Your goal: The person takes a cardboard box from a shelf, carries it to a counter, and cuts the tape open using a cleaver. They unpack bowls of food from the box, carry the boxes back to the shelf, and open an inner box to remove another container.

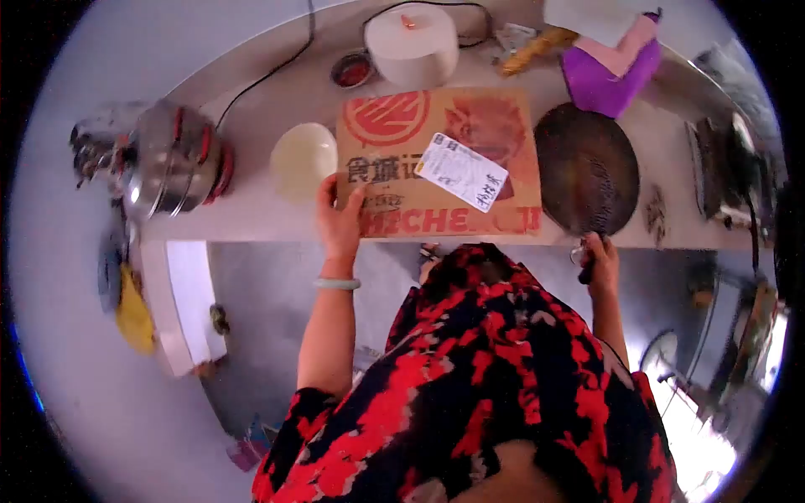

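Observation:
A flat brown cardboard box (386, 197) with red print and a white label (465, 172) lies on the counter. My left hand (340, 220) is at its left front corner, thumb over the top and the other fingers along the side. At the counter's front edge my right hand (600, 258) is closed round a black handle (586, 273) with a shiny metal part beside it. Just beyond that hand lies a dark round pan (583, 159), beside the box. Whether the handle belongs to the pan, I cannot tell.
A pale bowl (302, 159) sits left of the box, and a steel pot (172, 163) stands farther left. At the back are a white round appliance (411, 46), a small dish of red food (352, 70) and a purple item (599, 75). The counter's front edge (277, 235) runs before me.

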Available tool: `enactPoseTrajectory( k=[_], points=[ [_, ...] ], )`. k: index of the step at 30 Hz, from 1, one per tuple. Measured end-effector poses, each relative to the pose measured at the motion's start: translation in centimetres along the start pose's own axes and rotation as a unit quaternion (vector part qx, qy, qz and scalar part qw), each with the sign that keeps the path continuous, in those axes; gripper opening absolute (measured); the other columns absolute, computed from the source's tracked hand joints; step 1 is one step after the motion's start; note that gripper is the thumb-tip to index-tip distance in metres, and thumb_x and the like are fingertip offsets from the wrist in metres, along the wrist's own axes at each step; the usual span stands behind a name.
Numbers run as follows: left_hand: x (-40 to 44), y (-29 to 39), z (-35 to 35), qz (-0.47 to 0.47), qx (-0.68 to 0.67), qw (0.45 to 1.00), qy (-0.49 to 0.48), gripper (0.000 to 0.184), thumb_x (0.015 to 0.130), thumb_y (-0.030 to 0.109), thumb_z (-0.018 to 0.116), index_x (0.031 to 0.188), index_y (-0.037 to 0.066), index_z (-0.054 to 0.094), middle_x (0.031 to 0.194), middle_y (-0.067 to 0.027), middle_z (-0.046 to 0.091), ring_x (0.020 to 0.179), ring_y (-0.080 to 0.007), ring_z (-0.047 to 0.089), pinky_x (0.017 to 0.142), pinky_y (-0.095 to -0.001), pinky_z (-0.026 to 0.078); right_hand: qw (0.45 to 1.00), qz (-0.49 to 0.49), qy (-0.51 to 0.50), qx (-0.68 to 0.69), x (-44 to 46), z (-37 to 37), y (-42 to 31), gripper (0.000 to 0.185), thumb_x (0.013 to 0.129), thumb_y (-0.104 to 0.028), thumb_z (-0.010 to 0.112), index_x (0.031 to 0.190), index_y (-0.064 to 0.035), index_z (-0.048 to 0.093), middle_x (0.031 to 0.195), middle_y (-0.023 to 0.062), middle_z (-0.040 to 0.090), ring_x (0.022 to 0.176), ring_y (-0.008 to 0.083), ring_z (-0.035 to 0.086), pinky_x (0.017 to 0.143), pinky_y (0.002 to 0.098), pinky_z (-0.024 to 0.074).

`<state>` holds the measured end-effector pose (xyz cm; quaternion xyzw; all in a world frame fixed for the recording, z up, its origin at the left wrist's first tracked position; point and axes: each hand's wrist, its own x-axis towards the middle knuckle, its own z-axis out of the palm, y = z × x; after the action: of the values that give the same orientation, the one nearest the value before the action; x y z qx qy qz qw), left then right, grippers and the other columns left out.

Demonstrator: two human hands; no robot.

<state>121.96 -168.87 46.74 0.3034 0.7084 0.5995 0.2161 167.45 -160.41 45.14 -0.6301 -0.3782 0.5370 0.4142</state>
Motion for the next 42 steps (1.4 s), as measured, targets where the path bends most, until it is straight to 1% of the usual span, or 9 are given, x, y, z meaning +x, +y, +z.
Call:
enactPoseTrajectory(
  k=[9, 13, 14, 17, 20, 25, 32, 35, 42],
  points=[
    [-0.3, 0.1, -1.1, -0.029, -0.099, 0.990, -0.091, 0.046, 0.084, 0.006, 0.067, 0.124, -0.003, 0.044, 0.119, -0.0112, 0.053, 0.111, -0.0198, 0.050, 0.096, -0.0321, 0.042, 0.995, -0.041, -0.001, 0.096, -2.4, 8.6, -1.0, 0.023, 0.087, -0.026, 0.067, 0.087, -0.0078, 0.053, 0.064, -0.0028, 0.048, 0.053, 0.0082, 0.044, 0.049, 0.0252, 0.0362],
    [-0.6, 0.7, -0.9, -0.033, -0.057, 0.994, -0.092, 0.042, 0.086, 0.005, 0.064, 0.123, -0.001, 0.044, 0.124, -0.0111, 0.049, 0.113, -0.0195, 0.049, 0.097, -0.0324, 0.041, 0.989, -0.051, -0.002, 0.137, -3.2, 10.0, -1.6, 0.025, 0.087, -0.028, 0.067, 0.086, -0.0077, 0.053, 0.065, -0.0021, 0.048, 0.054, 0.0086, 0.046, 0.050, 0.0251, 0.0375],
    [-0.6, 0.8, -0.8, -0.009, -0.043, 0.994, -0.099, 0.049, 0.085, 0.005, 0.064, 0.128, -0.001, 0.042, 0.130, -0.0147, 0.047, 0.118, -0.0248, 0.048, 0.102, -0.0357, 0.037, 0.989, -0.040, -0.005, 0.140, -3.4, 9.8, -1.6, 0.024, 0.087, -0.027, 0.066, 0.086, -0.0074, 0.053, 0.065, -0.0014, 0.049, 0.054, 0.0091, 0.046, 0.050, 0.0254, 0.0380],
    [-0.8, 2.4, 0.0, 0.203, 0.166, 0.962, -0.076, 0.051, 0.082, 0.005, 0.064, 0.129, 0.000, 0.045, 0.136, -0.0182, 0.044, 0.124, -0.0326, 0.045, 0.107, -0.0416, 0.031, 0.984, -0.023, -0.006, 0.176, -4.1, 9.1, -1.6, 0.022, 0.088, -0.024, 0.065, 0.089, -0.0059, 0.052, 0.069, -0.0002, 0.049, 0.056, 0.0099, 0.047, 0.052, 0.0255, 0.0402],
    [-1.8, 5.1, 1.0, 0.376, 0.331, 0.848, -0.173, 0.049, 0.081, 0.009, 0.066, 0.127, 0.002, 0.051, 0.136, -0.0196, 0.045, 0.127, -0.0378, 0.041, 0.109, -0.0473, 0.027, 0.985, -0.020, 0.020, 0.168, -4.1, 7.4, -0.9, 0.023, 0.086, -0.025, 0.066, 0.089, -0.0058, 0.054, 0.069, -0.0001, 0.050, 0.054, 0.0098, 0.047, 0.051, 0.0260, 0.0402],
    [-5.1, 7.7, 6.1, 0.378, 0.329, 0.808, -0.309, 0.051, 0.081, 0.020, 0.068, 0.126, 0.001, 0.052, 0.137, -0.0200, 0.045, 0.129, -0.0385, 0.039, 0.108, -0.0484, 0.029, 0.990, 0.020, 0.050, 0.133, -3.5, 3.9, 0.4, 0.025, 0.088, -0.028, 0.064, 0.080, -0.0081, 0.051, 0.063, 0.0003, 0.050, 0.051, 0.0105, 0.045, 0.049, 0.0266, 0.0380],
    [-5.9, 8.2, 13.3, 0.413, 0.334, 0.794, -0.295, 0.062, 0.083, 0.040, 0.064, 0.131, 0.004, 0.049, 0.143, -0.0165, 0.040, 0.130, -0.0359, 0.039, 0.109, -0.0538, 0.021, 0.994, 0.045, 0.039, 0.095, -3.1, 0.0, 0.9, 0.028, 0.087, -0.030, 0.066, 0.081, -0.0072, 0.051, 0.064, 0.0002, 0.049, 0.052, 0.0104, 0.046, 0.047, 0.0257, 0.0368],
    [-5.7, 8.3, 13.0, 0.403, 0.342, 0.792, -0.306, 0.062, 0.083, 0.042, 0.063, 0.131, 0.005, 0.049, 0.144, -0.0154, 0.039, 0.130, -0.0351, 0.038, 0.108, -0.0557, 0.020, 0.996, 0.047, 0.046, 0.068, -3.0, -0.6, 0.6, 0.025, 0.088, -0.029, 0.065, 0.086, -0.0062, 0.054, 0.064, -0.0007, 0.048, 0.053, 0.0097, 0.045, 0.049, 0.0254, 0.0378],
    [-6.0, 7.3, 11.2, 0.380, 0.320, 0.810, -0.313, 0.063, 0.082, 0.040, 0.064, 0.131, 0.003, 0.049, 0.140, -0.0155, 0.044, 0.130, -0.0307, 0.042, 0.110, -0.0494, 0.024, 0.998, 0.039, 0.026, 0.050, -2.6, -0.5, 0.0, 0.025, 0.089, -0.029, 0.064, 0.090, -0.0051, 0.055, 0.065, -0.0003, 0.048, 0.054, 0.0101, 0.045, 0.049, 0.0254, 0.0373]
  ],
)
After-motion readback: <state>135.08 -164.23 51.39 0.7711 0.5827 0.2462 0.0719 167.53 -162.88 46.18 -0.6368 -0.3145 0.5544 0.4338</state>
